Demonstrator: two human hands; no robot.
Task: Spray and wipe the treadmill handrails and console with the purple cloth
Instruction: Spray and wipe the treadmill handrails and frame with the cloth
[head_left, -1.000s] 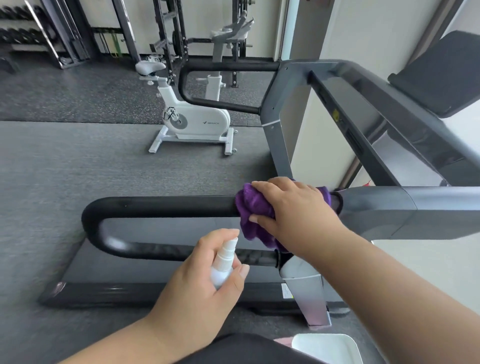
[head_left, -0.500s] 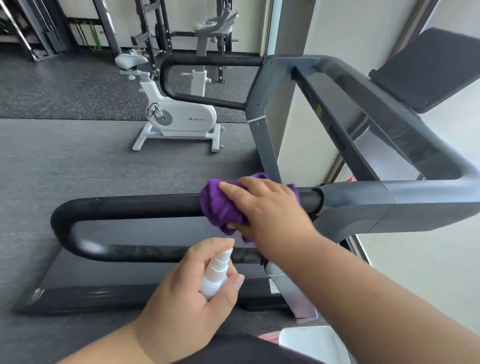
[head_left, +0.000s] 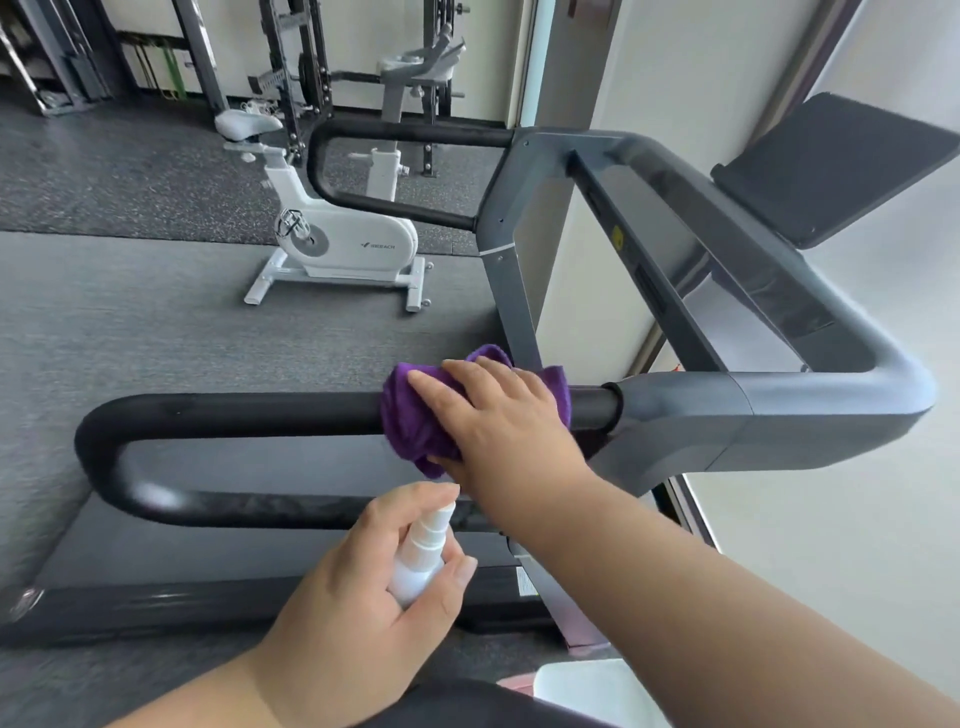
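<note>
Purple cloth (head_left: 415, 421) bunched over near black handrail (head_left: 234, 413), frame centre, pressed flat by right hand (head_left: 498, 415). Spray bottle (head_left: 421, 556) gripped by left hand (head_left: 363, 597), lower centre. Risk: cloth slipped off rounded rail if pressure eased; console (head_left: 831, 166), upper right, left unwiped.

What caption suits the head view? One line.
Right hand presses purple cloth on treadmill handrail; left hand holds spray bottle.
</note>
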